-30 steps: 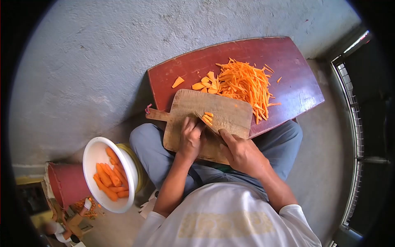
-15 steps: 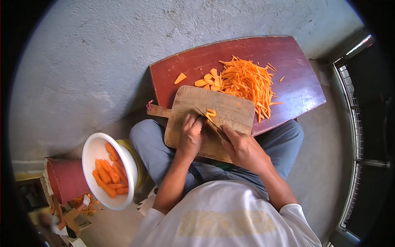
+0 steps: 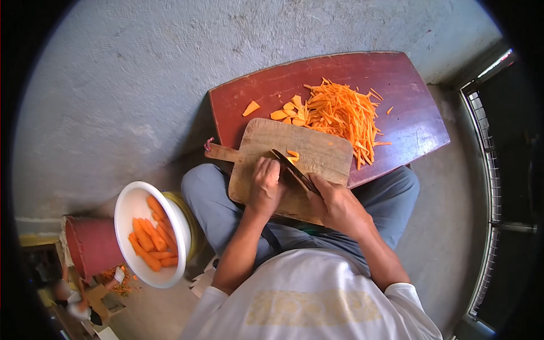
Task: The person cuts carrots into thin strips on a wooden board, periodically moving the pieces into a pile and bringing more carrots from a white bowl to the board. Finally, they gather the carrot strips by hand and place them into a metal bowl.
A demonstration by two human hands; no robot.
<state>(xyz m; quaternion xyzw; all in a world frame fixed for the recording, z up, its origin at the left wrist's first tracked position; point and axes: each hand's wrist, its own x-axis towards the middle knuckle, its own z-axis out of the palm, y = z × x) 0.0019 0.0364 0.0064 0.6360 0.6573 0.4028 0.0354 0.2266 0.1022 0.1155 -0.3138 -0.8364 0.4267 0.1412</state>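
Observation:
On the wooden cutting board (image 3: 323,148), my left hand (image 3: 265,186) is curled with its fingertips tucked beside the blade. Whatever lies under those fingers is hidden. My right hand (image 3: 339,205) is closed around the handle of a knife (image 3: 292,169). Its blade points up and left across the board, close to my left knuckles. A few cut carrot pieces (image 3: 292,154) lie just beyond the blade. The board is partly on my lap and partly against the red table (image 3: 232,122). Shredded carrot (image 3: 343,113) is heaped behind the board, with carrot slices (image 3: 290,112) at its left.
A white basin (image 3: 120,224) of peeled carrots (image 3: 150,241) stands at my left. Behind it are a red bucket (image 3: 93,243) and another person's gloved hand (image 3: 119,275) near orange scraps. A textured wall (image 3: 153,85) rises beyond the table.
The knife has tilted, so more of its flat side shows. The cut pieces beside the blade have shifted slightly. My left hand has stayed almost in place.

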